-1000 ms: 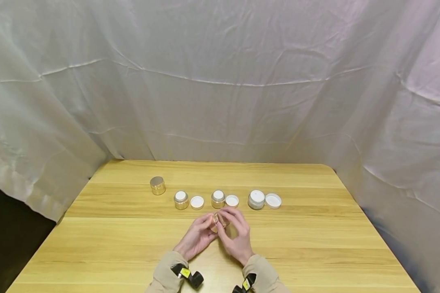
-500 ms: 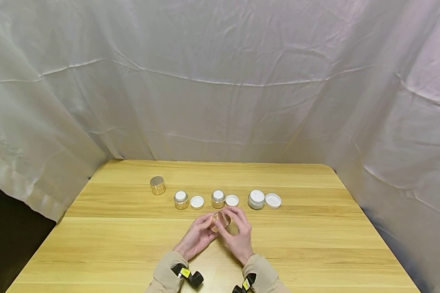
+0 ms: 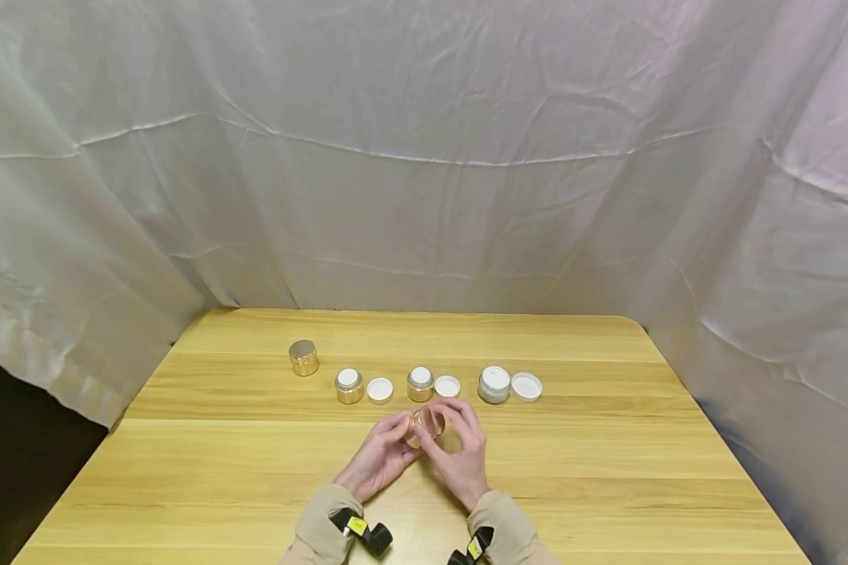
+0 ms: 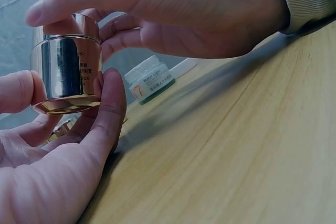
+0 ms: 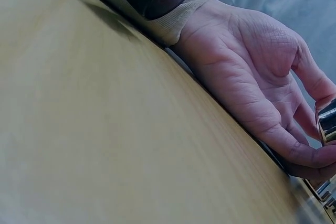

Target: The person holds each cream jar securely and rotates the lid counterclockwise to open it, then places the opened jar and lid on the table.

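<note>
Just above the table's near middle, a shiny gold cosmetic jar (image 4: 63,72) is held tilted between both hands. My left hand (image 3: 380,459) grips its lower body with thumb and fingers. The lid (image 3: 433,421) is pinched from above by the thumb and fingers of my right hand (image 3: 462,463). In the left wrist view the lid sits on the jar, and small print shows on the jar's side. From the right wrist, my left hand (image 5: 252,72) appears with part of the jar (image 5: 328,121) at the frame's edge.
Beyond the hands stand two gold jars (image 3: 349,388) (image 3: 420,386) and a pale glass jar (image 3: 495,386), white-topped, each beside an upturned lid (image 3: 380,391) (image 3: 447,388) (image 3: 526,387). A capped gold jar (image 3: 304,359) stands farther back left. Grey curtains (image 3: 424,196) surround the wooden table (image 3: 608,471).
My right hand's fingers have shifted slightly around the lid, turning at the wrist a little. My left hand and the jars on the table stay where they were.
</note>
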`<control>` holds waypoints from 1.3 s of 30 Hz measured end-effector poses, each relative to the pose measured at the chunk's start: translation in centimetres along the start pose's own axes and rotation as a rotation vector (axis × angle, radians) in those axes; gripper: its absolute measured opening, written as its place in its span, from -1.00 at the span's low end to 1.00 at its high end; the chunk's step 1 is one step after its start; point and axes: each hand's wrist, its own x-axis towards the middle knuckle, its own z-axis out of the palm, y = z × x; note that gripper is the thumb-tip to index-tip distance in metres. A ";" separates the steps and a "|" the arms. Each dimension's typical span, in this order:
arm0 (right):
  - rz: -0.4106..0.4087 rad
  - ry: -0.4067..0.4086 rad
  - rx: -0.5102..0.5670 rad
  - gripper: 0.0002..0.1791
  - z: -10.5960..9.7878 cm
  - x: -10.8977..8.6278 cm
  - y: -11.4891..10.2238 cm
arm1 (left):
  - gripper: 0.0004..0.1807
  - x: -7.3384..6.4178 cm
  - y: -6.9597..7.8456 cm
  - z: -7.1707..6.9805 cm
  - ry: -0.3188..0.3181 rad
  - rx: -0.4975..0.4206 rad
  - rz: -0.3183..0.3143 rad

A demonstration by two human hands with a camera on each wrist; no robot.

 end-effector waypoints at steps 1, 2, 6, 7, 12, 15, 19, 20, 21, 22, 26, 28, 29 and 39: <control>0.005 0.002 -0.001 -0.56 0.0 0.0 0.0 | -0.54 0.0 0.0 0.0 -0.002 -0.001 0.001; 0.005 0.005 -0.001 -0.55 0.0 0.0 0.0 | -0.55 0.0 0.0 0.0 -0.005 0.000 0.002; -0.030 0.004 0.017 -0.54 0.1 0.0 0.1 | -0.60 0.0 0.0 -0.1 -0.016 0.000 0.002; -0.043 0.001 0.022 -0.54 0.2 0.0 0.1 | -0.60 0.0 0.0 -0.1 -0.017 0.000 0.001; -0.083 -0.037 0.055 -0.56 0.1 0.0 0.1 | -0.58 0.0 0.0 0.0 -0.004 0.009 -0.004; -0.073 -0.047 0.052 -0.58 0.1 0.0 0.2 | -0.55 0.0 0.0 0.0 0.007 0.016 -0.005; -0.053 -0.019 0.024 -0.59 0.1 0.0 0.2 | -0.54 0.0 0.0 0.0 0.011 0.024 -0.006; -0.048 -0.012 0.020 -0.58 0.1 0.0 0.2 | -0.54 0.0 0.0 0.0 0.012 0.024 -0.007; -0.048 -0.006 0.019 -0.58 0.2 0.0 0.2 | -0.55 0.0 0.0 0.0 0.013 0.024 -0.007; -0.053 -0.002 0.019 -0.57 0.2 0.0 0.2 | -0.55 0.0 0.0 0.0 0.013 0.025 -0.007; -0.085 -0.011 0.038 -0.56 0.3 0.0 0.3 | -0.49 0.0 0.0 0.0 0.008 0.024 -0.007; -0.095 -0.024 0.050 -0.55 0.2 0.0 0.3 | -0.48 0.0 -0.1 -0.1 0.009 0.025 -0.007; -0.099 -0.031 0.055 -0.54 0.2 0.0 0.3 | -0.48 0.0 -0.1 -0.1 0.011 0.025 -0.008; -0.048 -0.009 0.023 -0.55 0.1 -0.1 0.2 | -0.50 0.0 0.0 -0.1 0.016 0.033 -0.013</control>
